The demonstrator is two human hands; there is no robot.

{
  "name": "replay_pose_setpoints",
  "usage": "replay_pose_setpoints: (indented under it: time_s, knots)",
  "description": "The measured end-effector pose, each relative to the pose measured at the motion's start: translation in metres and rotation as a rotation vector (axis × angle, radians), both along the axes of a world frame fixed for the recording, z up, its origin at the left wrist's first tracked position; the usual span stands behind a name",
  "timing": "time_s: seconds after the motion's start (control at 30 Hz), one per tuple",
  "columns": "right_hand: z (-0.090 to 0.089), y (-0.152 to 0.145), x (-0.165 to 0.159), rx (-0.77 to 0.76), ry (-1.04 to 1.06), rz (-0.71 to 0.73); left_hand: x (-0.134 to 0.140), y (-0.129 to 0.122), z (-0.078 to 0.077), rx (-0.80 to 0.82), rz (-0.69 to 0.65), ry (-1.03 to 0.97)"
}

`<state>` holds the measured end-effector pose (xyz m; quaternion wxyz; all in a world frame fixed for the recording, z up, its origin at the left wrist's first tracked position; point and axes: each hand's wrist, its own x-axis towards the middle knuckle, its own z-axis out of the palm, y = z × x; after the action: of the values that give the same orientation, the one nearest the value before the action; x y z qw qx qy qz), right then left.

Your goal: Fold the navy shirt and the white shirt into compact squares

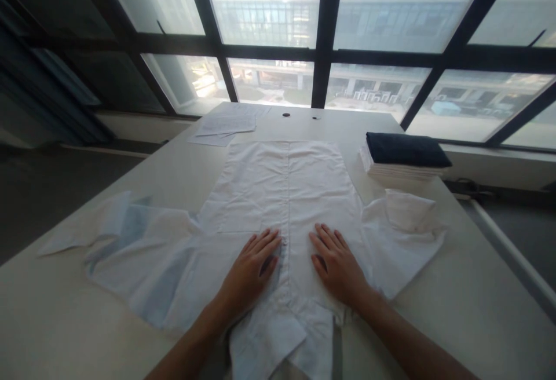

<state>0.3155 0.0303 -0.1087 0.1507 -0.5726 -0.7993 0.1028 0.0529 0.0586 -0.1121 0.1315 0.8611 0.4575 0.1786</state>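
A white button-front shirt (260, 183) lies spread face up on the table, its hem toward the window and its collar (278, 339) at the near edge. Its sleeves (143, 252) reach out to both sides, rumpled. My left hand (254, 264) rests flat on the cloth just left of the button strip, below the chest pocket outline. On the other side of the strip my right hand (334, 264) also lies flat, fingers stretched out. Neither hand grips the fabric. Light creases run across the shirt's body.
A folded dark blue garment (403, 149) tops a stack of folded white cloth (391, 170) at the table's right edge. Printed papers (228, 124) lie at the far left. Dark-framed windows (319, 50) stand behind the white table (174, 174).
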Motion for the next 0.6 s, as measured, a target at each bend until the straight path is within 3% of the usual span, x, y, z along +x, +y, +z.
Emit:
replay_pose_setpoints:
  time_s: [0.6]
  knots:
    - [0.003,0.016,-0.004,0.118,0.014,-0.06,-0.003,0.015,0.007,-0.023,-0.05,-0.149]
